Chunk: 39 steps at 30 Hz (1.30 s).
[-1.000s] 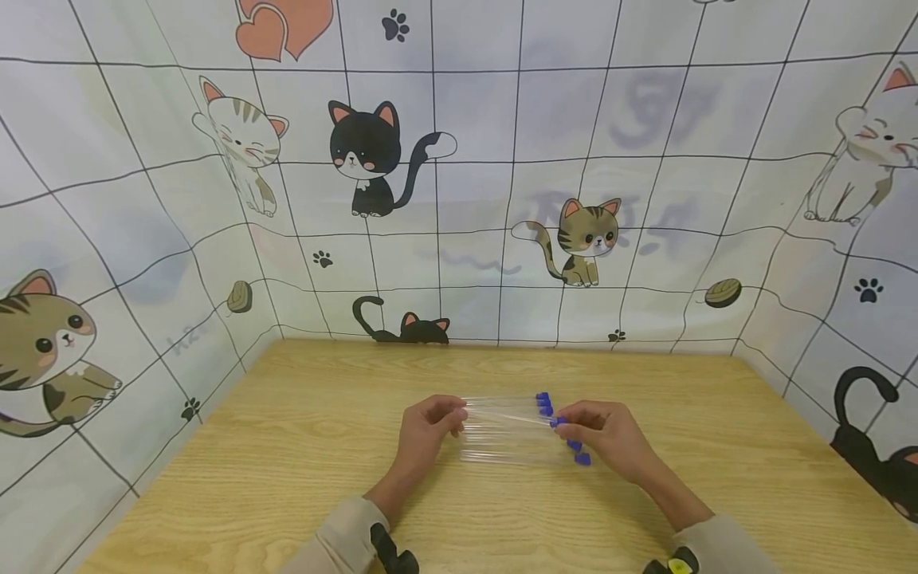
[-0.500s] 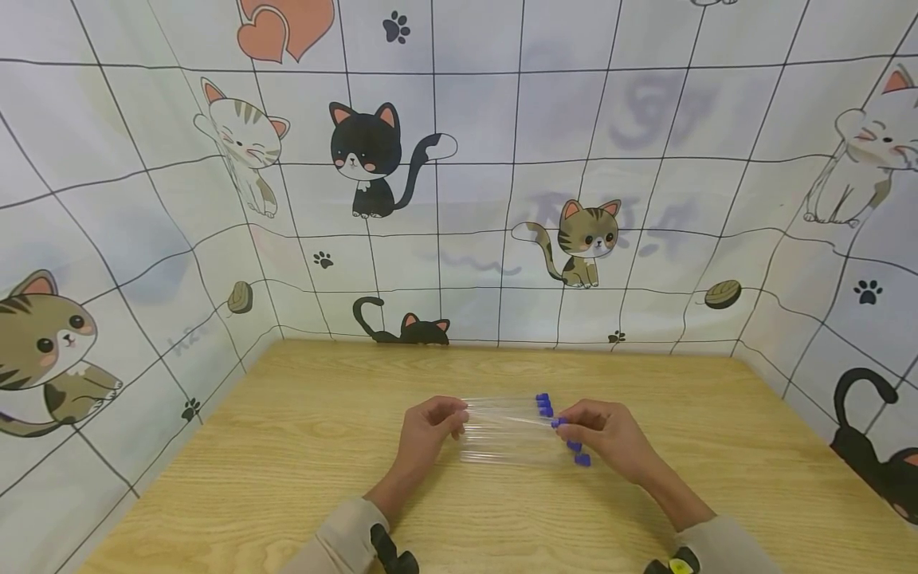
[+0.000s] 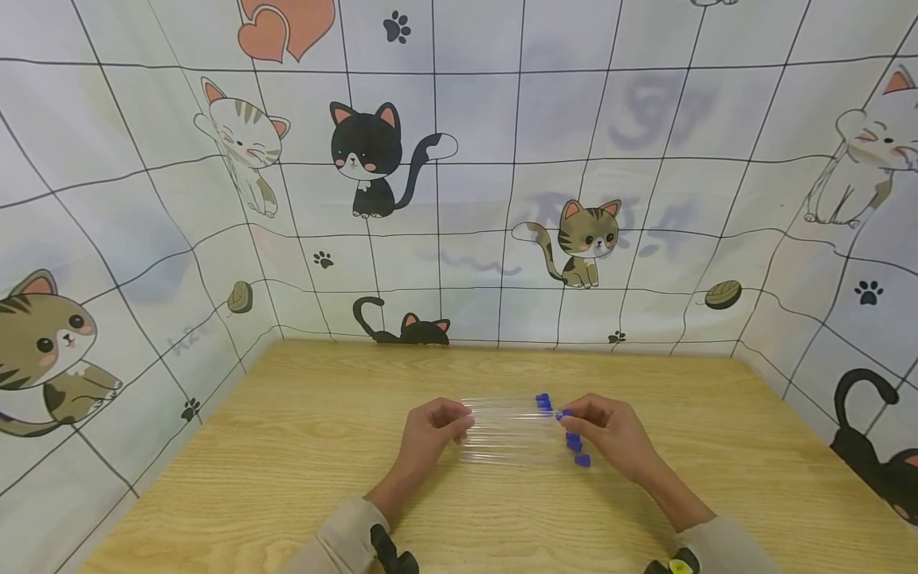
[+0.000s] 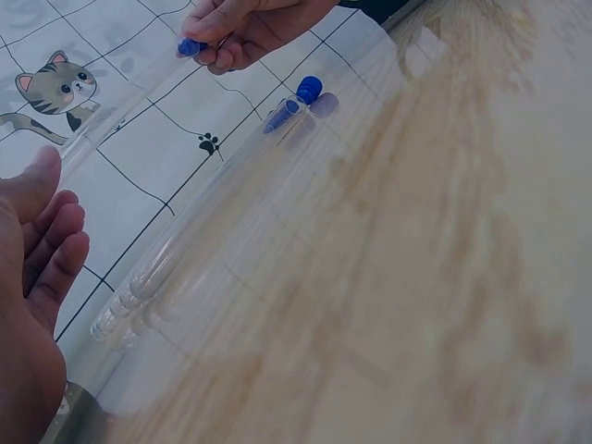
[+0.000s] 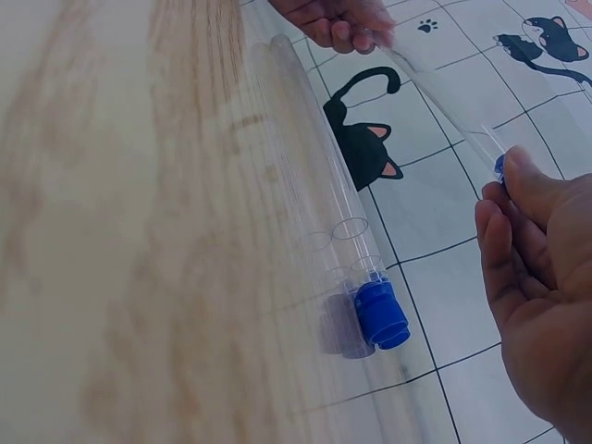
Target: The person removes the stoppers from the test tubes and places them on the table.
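Between my two hands a clear test tube (image 3: 512, 414) is held above several others lying side by side. My left hand (image 3: 430, 434) pinches its left end between thumb and fingers. At the other end, my right hand (image 3: 613, 434) pinches the blue cap (image 3: 564, 414), mostly covered by the fingertips. Beneath, the row of clear tubes (image 3: 512, 458) lies on the table, blue caps (image 3: 582, 461) toward the right. In the right wrist view, a lying tube (image 5: 310, 129) has its ribbed blue cap (image 5: 381, 313) near the camera, while the held tube (image 5: 444, 102) slants above.
A wood-grain table (image 3: 344, 383) carries the tubes. Behind and at both sides hangs a white grid-patterned sheet (image 3: 473, 199) printed with cats and paw prints. Beige sleeves (image 3: 337, 538) with black wrist straps show at the lower edge.
My right hand has shifted slightly up and away with the blue cap. The held tube, slanted before, now lies nearly level in the head view. My left hand has moved slightly right.
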Each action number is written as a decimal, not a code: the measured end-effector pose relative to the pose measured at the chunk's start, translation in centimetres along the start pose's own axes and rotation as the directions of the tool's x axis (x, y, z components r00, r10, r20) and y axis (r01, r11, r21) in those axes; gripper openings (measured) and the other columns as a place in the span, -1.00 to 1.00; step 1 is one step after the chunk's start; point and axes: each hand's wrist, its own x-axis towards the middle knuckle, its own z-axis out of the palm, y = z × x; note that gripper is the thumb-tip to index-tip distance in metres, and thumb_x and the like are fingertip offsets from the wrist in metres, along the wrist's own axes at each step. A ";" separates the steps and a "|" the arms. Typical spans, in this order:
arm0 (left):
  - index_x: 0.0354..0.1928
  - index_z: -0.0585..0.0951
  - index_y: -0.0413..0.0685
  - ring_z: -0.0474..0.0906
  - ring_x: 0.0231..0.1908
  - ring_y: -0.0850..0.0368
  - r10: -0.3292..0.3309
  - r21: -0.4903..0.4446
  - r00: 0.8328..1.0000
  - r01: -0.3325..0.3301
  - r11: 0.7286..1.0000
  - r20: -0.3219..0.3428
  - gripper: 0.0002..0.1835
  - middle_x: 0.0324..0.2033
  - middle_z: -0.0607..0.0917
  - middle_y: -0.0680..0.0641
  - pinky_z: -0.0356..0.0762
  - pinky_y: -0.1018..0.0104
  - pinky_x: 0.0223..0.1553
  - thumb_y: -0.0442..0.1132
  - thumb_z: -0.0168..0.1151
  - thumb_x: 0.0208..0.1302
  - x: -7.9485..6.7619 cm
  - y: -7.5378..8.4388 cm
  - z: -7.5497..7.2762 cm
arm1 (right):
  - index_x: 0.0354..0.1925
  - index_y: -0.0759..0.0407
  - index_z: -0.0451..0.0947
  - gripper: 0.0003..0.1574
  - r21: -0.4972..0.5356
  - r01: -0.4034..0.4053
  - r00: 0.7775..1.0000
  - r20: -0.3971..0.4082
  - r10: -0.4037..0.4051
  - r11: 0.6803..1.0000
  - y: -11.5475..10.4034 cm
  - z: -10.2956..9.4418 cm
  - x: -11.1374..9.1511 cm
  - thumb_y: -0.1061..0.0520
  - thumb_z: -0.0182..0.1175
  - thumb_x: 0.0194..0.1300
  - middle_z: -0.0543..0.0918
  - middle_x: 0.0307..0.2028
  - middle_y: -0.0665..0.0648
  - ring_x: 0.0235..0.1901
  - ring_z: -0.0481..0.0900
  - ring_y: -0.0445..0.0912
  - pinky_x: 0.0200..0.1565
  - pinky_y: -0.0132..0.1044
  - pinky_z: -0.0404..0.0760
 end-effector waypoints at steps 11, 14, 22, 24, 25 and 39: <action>-0.17 0.63 -0.38 0.56 -0.44 0.03 -0.001 0.000 1.000 0.001 1.000 0.025 -0.81 -0.41 0.68 -0.19 0.58 0.14 -0.33 -0.36 0.29 0.23 -0.1 0.0 0.0 | -0.15 0.20 0.64 -0.76 -0.001 -0.026 1.000 0.012 0.026 1.000 0.7 -0.4 0.0 0.08 0.29 0.26 0.70 -0.23 0.20 -0.25 0.66 -0.03 -0.18 -0.33 0.59; -0.17 0.62 -0.39 0.56 -0.44 0.03 0.002 -0.004 1.000 -0.001 1.000 0.025 -0.80 -0.41 0.67 -0.20 0.57 0.15 -0.34 -0.37 0.29 0.23 -0.1 0.0 0.0 | -0.14 0.20 0.64 -0.76 0.007 -0.033 0.999 0.020 0.032 0.999 0.8 -0.4 0.1 0.09 0.28 0.26 0.70 -0.22 0.22 -0.25 0.66 -0.01 -0.18 -0.32 0.59; -0.16 0.60 -0.43 0.55 -0.44 0.03 0.007 -0.022 0.999 -0.006 1.000 0.035 -0.79 -0.40 0.65 -0.29 0.57 0.17 -0.35 -0.39 0.28 0.24 -0.1 -0.2 -0.1 | -0.09 0.20 0.65 -0.63 0.023 -0.075 0.996 0.057 0.073 0.997 0.6 -0.4 0.1 -0.03 0.29 0.24 0.71 -0.29 0.20 -0.25 0.66 0.07 -0.15 -0.16 0.61; -0.16 0.58 -0.46 0.55 -0.44 0.01 0.010 -0.028 0.999 -0.009 1.000 0.040 -0.79 -0.39 0.63 -0.36 0.56 0.19 -0.35 -0.40 0.27 0.24 0.0 -0.2 -0.1 | -0.05 0.23 0.64 -0.58 0.037 -0.083 0.994 0.072 0.080 0.996 0.5 -0.3 0.1 -0.03 0.29 0.24 0.71 -0.30 0.22 -0.25 0.67 0.10 -0.14 -0.16 0.61; -0.16 0.58 -0.47 0.55 -0.44 -0.01 0.009 -0.031 0.999 -0.008 1.000 0.042 -0.78 -0.39 0.63 -0.38 0.56 0.20 -0.35 -0.40 0.26 0.25 0.0 -0.2 -0.1 | -0.04 0.24 0.63 -0.56 0.044 -0.091 0.993 0.078 0.087 0.995 0.5 -0.3 0.1 -0.04 0.30 0.24 0.71 -0.30 0.24 -0.25 0.67 0.11 -0.14 -0.16 0.61; -0.18 0.58 -0.45 0.51 -0.48 -0.17 0.042 -0.024 0.997 -0.040 0.999 0.061 -0.82 -0.41 0.59 -0.43 0.56 0.19 -0.42 -0.41 0.25 0.26 0.2 -0.6 -0.2 | -0.04 0.24 0.62 -0.56 0.022 -0.074 0.994 0.079 0.072 0.997 0.3 0.2 0.0 -0.04 0.27 0.26 0.71 -0.32 0.22 -0.29 0.67 0.08 -0.22 -0.13 0.63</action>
